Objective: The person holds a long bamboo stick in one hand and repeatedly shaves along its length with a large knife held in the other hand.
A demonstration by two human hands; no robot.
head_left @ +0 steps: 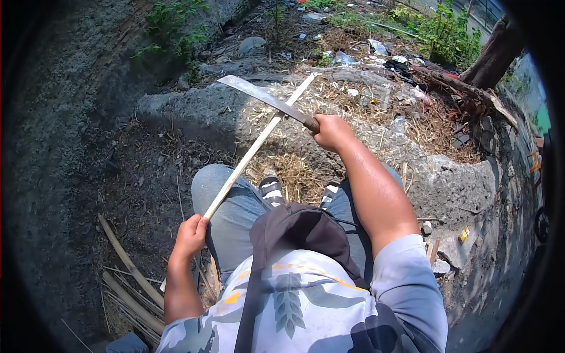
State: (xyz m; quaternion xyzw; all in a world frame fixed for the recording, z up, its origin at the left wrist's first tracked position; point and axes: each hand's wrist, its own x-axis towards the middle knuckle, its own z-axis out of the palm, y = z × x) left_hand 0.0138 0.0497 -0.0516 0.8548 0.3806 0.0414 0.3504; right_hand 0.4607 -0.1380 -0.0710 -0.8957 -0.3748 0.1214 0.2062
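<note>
My right hand point(331, 133) is closed round the handle of a machete point(257, 94), its broad blade pointing away to the upper left. A long pale strip of split wood or bamboo point(250, 154) slants up from my left hand point(190, 236), which grips its lower end. The blade crosses this strip near its far part, overlapping it in this view. The strip's far tip rests over the low concrete ledge point(194, 112). Both forearms reach forward on either side of my knees.
Several cut bamboo pieces point(126, 259) lie on the dark ground at lower left. Dry shavings point(288, 176) gather between my sandalled feet. Litter point(344, 59) and weeds are scattered beyond the ledge. A tree trunk point(493, 53) leans at upper right, and a rough wall point(59, 117) rises at left.
</note>
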